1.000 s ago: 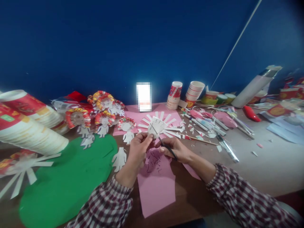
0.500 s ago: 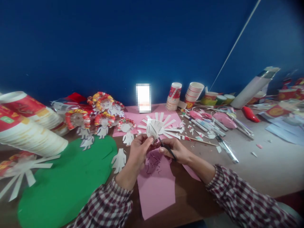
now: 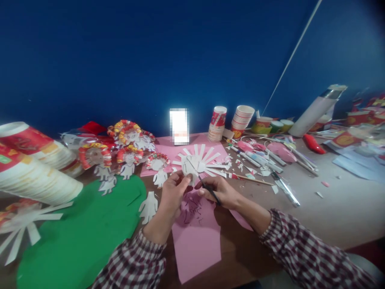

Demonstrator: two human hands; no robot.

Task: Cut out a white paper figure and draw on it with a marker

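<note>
My left hand (image 3: 175, 193) pinches a small white paper piece (image 3: 189, 168) with dark drawn lines, thumb on its near side. In my right hand (image 3: 221, 192) are dark-handled scissors (image 3: 212, 193); their thin blade slants up and left across the paper. Both hands hover above a pink paper sheet (image 3: 197, 253) with dark scribbles and cut marks. Just beyond the paper lies a white paper cup cut into spread strips (image 3: 206, 154). Left of my left wrist is a white paper doll cutout without a head (image 3: 148, 207).
A green oval sheet (image 3: 81, 233) covers the left side, beside leaning stacks of paper cups (image 3: 39, 180). Behind it are paper dolls with red-and-yellow rings (image 3: 128, 158). Cup stacks (image 3: 218, 124), markers (image 3: 249, 158), a stick (image 3: 252, 179) and scraps lie to the right.
The white paper piece has turned and dropped slightly in my left hand, and the scissors have shifted against it. The whole view has moved slightly.
</note>
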